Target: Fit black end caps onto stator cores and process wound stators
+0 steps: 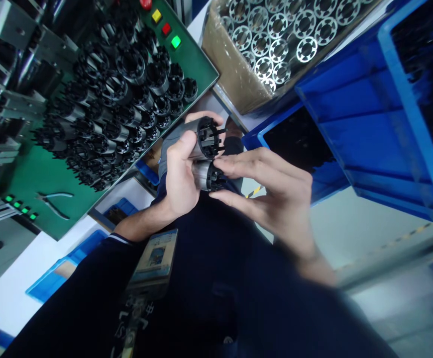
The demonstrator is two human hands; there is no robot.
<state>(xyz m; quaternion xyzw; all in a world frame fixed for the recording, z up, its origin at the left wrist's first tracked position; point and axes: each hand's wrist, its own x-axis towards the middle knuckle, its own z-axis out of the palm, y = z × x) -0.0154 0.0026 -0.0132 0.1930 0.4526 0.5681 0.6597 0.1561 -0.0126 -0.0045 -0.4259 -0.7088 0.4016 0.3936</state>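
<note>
In my left hand (181,176) are two metal cylinders, likely motor stator cores, with black pronged plastic ends. The larger-looking upper cylinder (197,133) lies under my thumb, its open pronged end turned to the right. Just below it, the second cylinder (201,174) rests against my palm and points the same way. The fingertips of my right hand (276,191) close around the black pronged end (215,178) of this lower cylinder, thumb underneath and fingers on top. Part of my right hand is smeared by motion.
Many similar cylinders (130,117) stand massed on a green machine table (18,166), beside pliers (55,201) and lit buttons (175,42). A plastic-lined carton (231,82) holds slotted metal rings. Blue crates (358,124) with black parts stand right.
</note>
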